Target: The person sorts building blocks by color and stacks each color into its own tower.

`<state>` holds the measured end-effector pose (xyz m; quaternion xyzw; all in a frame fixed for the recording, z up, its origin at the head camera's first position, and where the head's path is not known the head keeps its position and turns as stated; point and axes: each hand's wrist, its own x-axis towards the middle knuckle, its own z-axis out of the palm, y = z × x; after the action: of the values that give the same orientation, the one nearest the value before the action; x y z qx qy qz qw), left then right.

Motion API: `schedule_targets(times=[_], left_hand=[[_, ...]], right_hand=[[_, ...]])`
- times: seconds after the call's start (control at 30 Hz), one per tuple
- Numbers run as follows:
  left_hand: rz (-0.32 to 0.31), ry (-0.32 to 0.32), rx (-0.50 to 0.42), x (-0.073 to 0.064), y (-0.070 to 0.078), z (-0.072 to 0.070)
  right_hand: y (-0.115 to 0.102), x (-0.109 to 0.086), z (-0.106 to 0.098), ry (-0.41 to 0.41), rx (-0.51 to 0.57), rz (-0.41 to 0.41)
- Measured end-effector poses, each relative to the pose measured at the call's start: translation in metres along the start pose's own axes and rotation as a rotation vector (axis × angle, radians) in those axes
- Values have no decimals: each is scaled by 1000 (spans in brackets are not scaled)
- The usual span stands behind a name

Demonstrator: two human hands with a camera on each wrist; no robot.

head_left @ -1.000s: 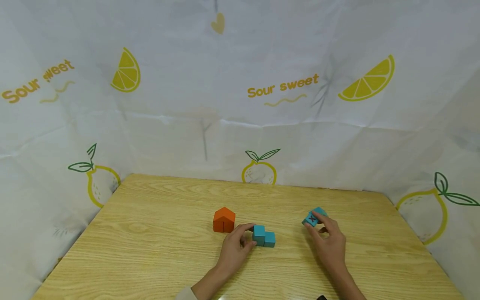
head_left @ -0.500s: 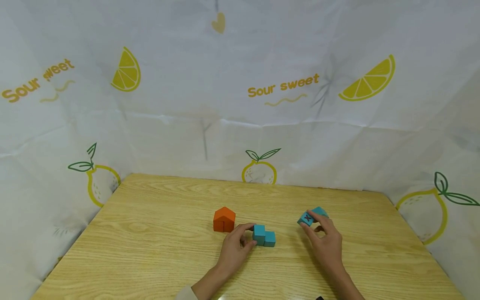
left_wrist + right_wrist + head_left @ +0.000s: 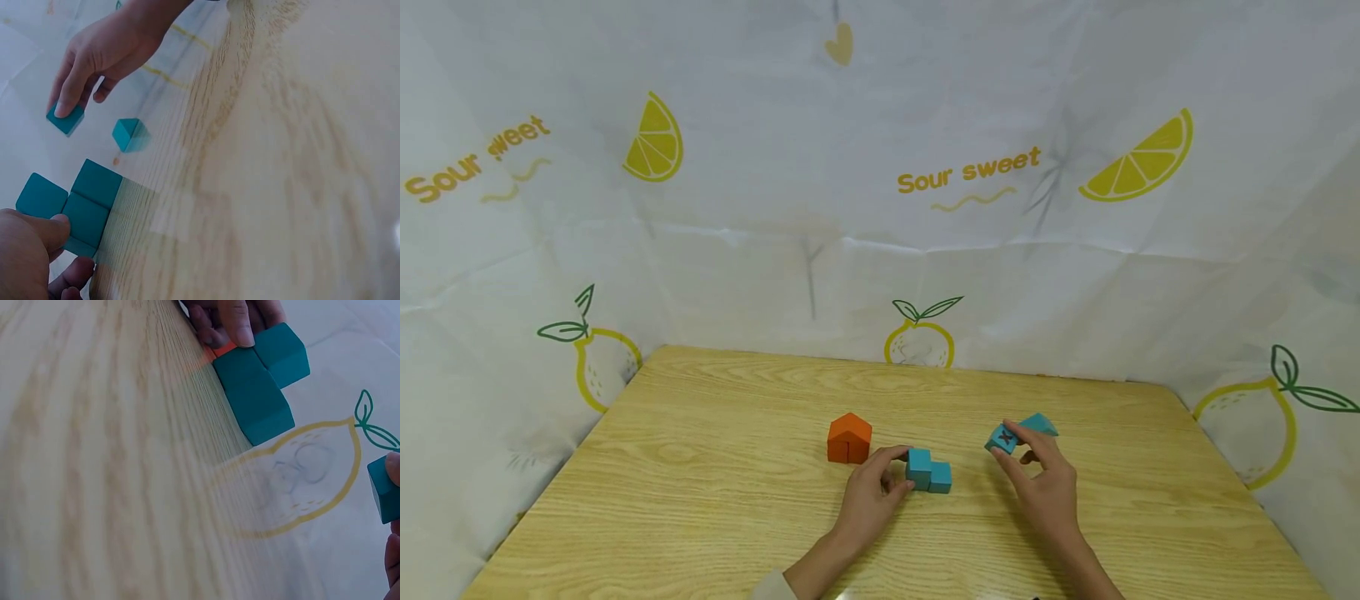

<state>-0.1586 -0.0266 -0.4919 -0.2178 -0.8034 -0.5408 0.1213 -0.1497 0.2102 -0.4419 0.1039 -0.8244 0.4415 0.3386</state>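
Note:
Near the table's middle my left hand pinches a small group of blue blocks, thumb and finger on its taller left part. A lower blue cube sits against the right side of that part. Off to the right, my right hand holds a blue cube marked with a dark X between thumb and fingertips; the left wrist view shows this held cube above the table. Just behind that hand lies a blue triangular block, partly covered by the fingers in the head view.
An orange house-shaped stack of blocks stands behind and left of the left hand. The wooden table ends at a white curtain printed with lemons at the back and sides.
My right hand has moved a little left with the X-marked cube, away from the triangular block and nearer the blue group. The left hand has stayed in place on its blocks.

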Motion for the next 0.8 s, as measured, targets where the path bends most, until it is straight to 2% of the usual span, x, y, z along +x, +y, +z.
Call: schedule_targets(times=[0.13, 0.43, 0.67, 0.8], left_hand=[[-1, -1, -3, 0, 0, 0], [-4, -2, 2, 0, 1, 0], [16, 9, 11, -1, 1, 0], [0, 3, 6, -1, 2, 0]], right_hand=[[-9, 0, 0, -3, 1, -10], [19, -5, 4, -49, 16, -32], [12, -4, 4, -94, 11, -36], [10, -5, 7, -94, 20, -64]])
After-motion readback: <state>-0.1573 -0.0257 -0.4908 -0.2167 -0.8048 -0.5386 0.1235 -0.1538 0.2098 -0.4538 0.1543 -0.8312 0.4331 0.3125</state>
